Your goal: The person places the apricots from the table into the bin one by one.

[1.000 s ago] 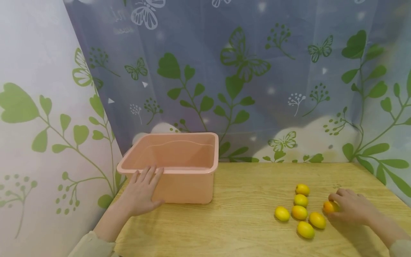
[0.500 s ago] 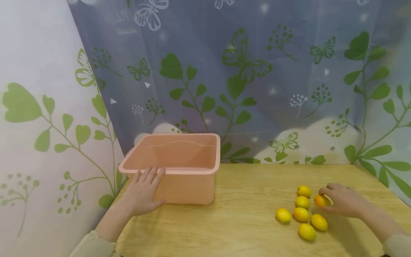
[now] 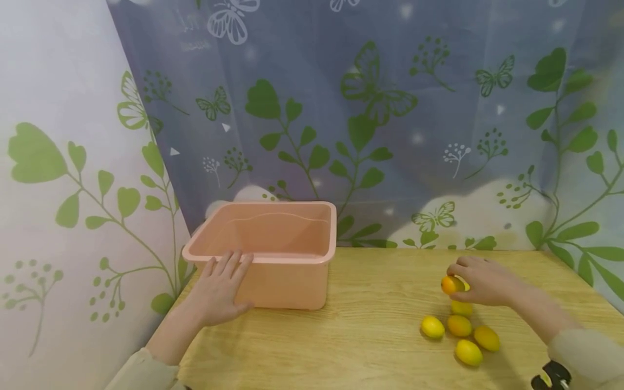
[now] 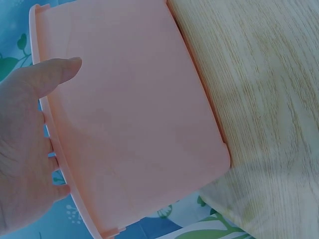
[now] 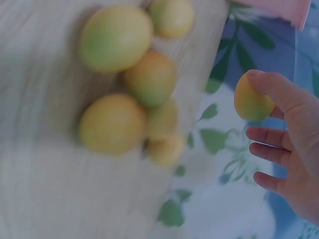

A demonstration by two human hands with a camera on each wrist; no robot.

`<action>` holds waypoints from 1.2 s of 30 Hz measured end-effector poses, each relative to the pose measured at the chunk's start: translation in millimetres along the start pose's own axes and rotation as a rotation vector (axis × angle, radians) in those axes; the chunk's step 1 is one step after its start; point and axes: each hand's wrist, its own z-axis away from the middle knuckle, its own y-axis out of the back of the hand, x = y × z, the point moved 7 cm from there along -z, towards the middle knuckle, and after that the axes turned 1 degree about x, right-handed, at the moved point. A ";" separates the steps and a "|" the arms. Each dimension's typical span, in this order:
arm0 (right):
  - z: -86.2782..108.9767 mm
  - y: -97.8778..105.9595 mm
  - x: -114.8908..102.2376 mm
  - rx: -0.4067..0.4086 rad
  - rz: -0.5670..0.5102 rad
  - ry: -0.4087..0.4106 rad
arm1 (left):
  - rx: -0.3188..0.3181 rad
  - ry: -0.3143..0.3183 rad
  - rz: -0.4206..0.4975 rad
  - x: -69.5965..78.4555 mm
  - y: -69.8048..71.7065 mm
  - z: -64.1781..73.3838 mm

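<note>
My right hand (image 3: 485,280) pinches a small oval orange-yellow fruit (image 3: 449,285) between thumb and forefinger. In the right wrist view that fruit (image 5: 251,102) shows a greenish lower end, and the other fingers stay extended off it. Below the hand, several similar yellow fruits (image 3: 459,326) lie in a loose cluster on the wooden table; one at the back is mostly hidden behind the held fruit and fingers. My left hand (image 3: 216,295) rests on the near side of a pink plastic tub (image 3: 297,284), fingers straight over its rim, thumb spread along the outer wall (image 4: 134,99).
The tub stands at the table's left, close to the patterned back cloth (image 3: 312,135). Another printed cloth (image 3: 53,244) hangs along the left side. Bare wood grain (image 3: 375,303) lies between tub and fruits. A black device (image 3: 551,376) sits at the right sleeve.
My right hand has carried the orange-yellow fruit leftward and a little back, from the cluster's right side to over its far end. My left hand stays on the tub.
</note>
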 end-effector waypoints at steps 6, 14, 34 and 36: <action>-26.4 14.2 -27.8 0.008 0.001 0.042 | -0.002 -0.001 0.007 0.7 1.4 -0.3; -57.5 26.5 -58.1 0.043 -0.019 0.107 | 0.000 -0.004 0.009 0.3 2.0 1.6; -117.2 57.3 -102.4 0.120 -0.048 0.143 | 0.009 -0.001 0.010 1.2 4.0 2.0; -122.8 61.8 -107.0 0.129 -0.057 0.148 | 0.018 -0.006 0.005 1.5 4.2 1.2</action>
